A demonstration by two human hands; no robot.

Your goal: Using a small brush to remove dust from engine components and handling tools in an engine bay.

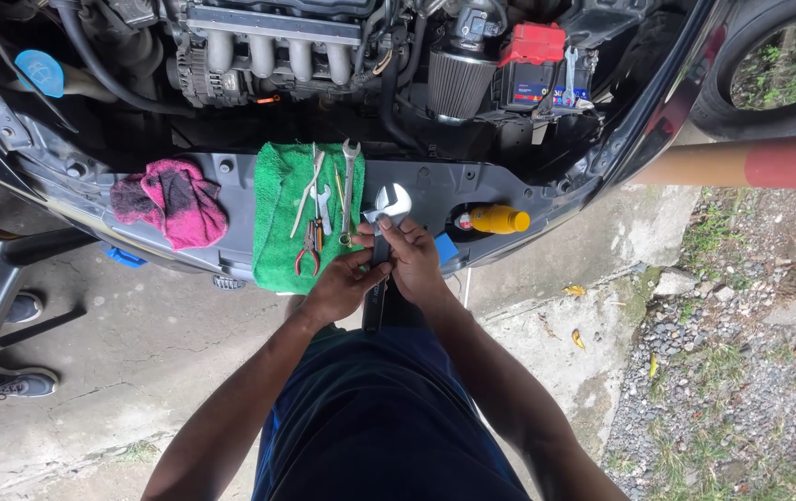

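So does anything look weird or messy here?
A little. A wrench lies loose on the battery in the engine bay, away from the other tools on the green towel. Both hands hold an adjustable wrench.

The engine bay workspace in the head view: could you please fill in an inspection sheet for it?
Surface: grey front panel of an open-bonnet car, partly covered by a green towel.
Job's things: large adjustable wrench, jaw end up over the panel.
Clutter: spanners and red-handled pliers on the towel; pink rag; yellow bottle lying on its side.
Grips: left hand and right hand both closed on the wrench handle.
Cables: hoses and wiring in the bay, near the red-topped battery.
Surroundings: concrete floor, gravel and grass to the right, another person's shoes at the left edge.
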